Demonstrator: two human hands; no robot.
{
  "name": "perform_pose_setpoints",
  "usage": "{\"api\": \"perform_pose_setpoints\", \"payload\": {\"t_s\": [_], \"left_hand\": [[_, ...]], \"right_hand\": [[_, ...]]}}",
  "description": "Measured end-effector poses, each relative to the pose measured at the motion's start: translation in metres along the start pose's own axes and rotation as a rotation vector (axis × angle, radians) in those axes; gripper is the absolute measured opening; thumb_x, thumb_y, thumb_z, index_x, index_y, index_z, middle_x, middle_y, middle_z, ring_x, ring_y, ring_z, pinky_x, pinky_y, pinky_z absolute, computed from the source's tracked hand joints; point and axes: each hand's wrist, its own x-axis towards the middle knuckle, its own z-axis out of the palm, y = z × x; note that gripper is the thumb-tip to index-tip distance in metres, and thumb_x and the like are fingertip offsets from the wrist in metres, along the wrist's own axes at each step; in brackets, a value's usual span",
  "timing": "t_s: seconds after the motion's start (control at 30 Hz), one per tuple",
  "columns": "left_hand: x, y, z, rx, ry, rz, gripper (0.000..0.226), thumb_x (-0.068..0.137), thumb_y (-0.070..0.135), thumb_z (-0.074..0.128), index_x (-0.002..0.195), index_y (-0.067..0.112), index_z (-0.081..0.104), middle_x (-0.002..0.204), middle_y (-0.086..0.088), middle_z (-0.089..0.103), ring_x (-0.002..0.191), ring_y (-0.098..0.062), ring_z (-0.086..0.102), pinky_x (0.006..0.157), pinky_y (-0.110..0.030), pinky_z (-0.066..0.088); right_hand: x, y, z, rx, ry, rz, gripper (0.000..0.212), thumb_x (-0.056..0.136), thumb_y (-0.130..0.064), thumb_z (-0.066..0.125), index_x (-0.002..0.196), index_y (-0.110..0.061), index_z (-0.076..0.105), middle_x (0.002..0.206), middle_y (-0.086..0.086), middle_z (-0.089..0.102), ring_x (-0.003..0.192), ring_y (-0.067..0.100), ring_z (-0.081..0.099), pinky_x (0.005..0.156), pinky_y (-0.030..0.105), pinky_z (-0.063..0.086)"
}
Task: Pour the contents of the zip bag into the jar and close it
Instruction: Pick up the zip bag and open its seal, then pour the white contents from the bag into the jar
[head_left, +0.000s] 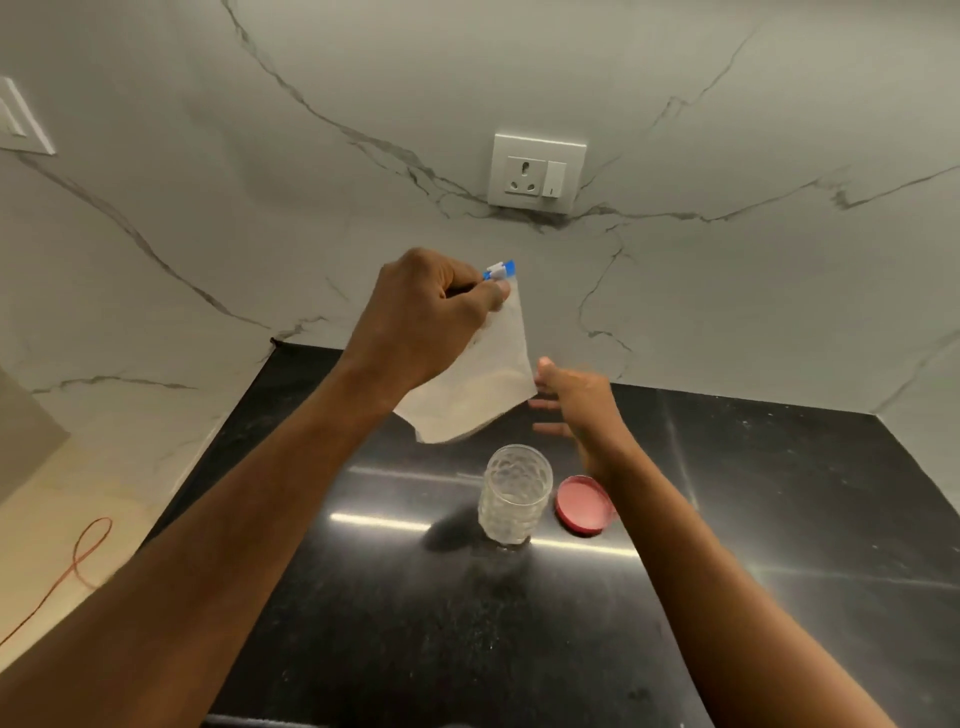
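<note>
My left hand holds the top of a clear zip bag with a blue slider, lifted above the counter. Pale powder sits in the bag's hanging lower part. My right hand is open, fingers spread, beside the bag's lower right corner; I cannot tell if it touches it. Below the bag, a clear patterned glass jar stands upright and uncovered on the black counter. Its pink lid lies flat just right of the jar, partly behind my right wrist.
A white marble wall stands behind the counter, with a power socket above the hands. The counter's left edge drops to a pale floor where an orange cable lies.
</note>
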Motion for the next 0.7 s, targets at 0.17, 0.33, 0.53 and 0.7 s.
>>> {"api": "perform_pose_setpoints", "payload": {"t_s": [0.17,0.33,0.53,0.7], "left_hand": [[0.007,0.02,0.021,-0.167,-0.035,0.003,0.03,0.099,0.032,0.069,0.086,0.01,0.085,0.078,-0.008,0.08,0.074,-0.027,0.076,0.069,-0.036,0.061],[0.009,0.035,0.047,-0.291,-0.109,0.018,0.025,0.099,0.032,0.07,0.089,0.015,0.086,0.082,-0.002,0.082,0.077,-0.021,0.078,0.077,-0.043,0.064],[0.012,0.055,0.078,-0.38,-0.192,0.068,0.028,0.1,0.031,0.07,0.088,0.011,0.086,0.08,-0.003,0.081,0.076,-0.024,0.077,0.07,-0.039,0.062],[0.008,0.07,0.103,-0.338,-0.298,0.159,0.032,0.101,0.03,0.069,0.089,0.003,0.083,0.082,-0.018,0.079,0.071,-0.029,0.075,0.064,-0.04,0.06]], "right_hand": [[-0.014,0.006,-0.039,0.33,0.019,0.133,0.026,0.096,-0.033,0.072,0.112,-0.012,0.077,0.102,0.007,0.082,0.098,0.025,0.078,0.076,0.039,0.064],[-0.027,0.01,-0.082,0.455,0.156,0.107,0.024,0.092,-0.03,0.078,0.107,-0.01,0.078,0.105,0.011,0.082,0.096,0.024,0.079,0.081,0.04,0.065],[-0.049,0.023,-0.123,0.23,0.277,-0.06,0.036,0.099,-0.046,0.065,0.107,-0.014,0.078,0.104,0.004,0.081,0.099,0.02,0.077,0.076,0.036,0.061],[-0.058,0.042,-0.133,0.215,0.231,0.183,0.04,0.097,-0.051,0.065,0.112,-0.015,0.074,0.1,0.008,0.082,0.093,0.025,0.08,0.073,0.04,0.065]]}}
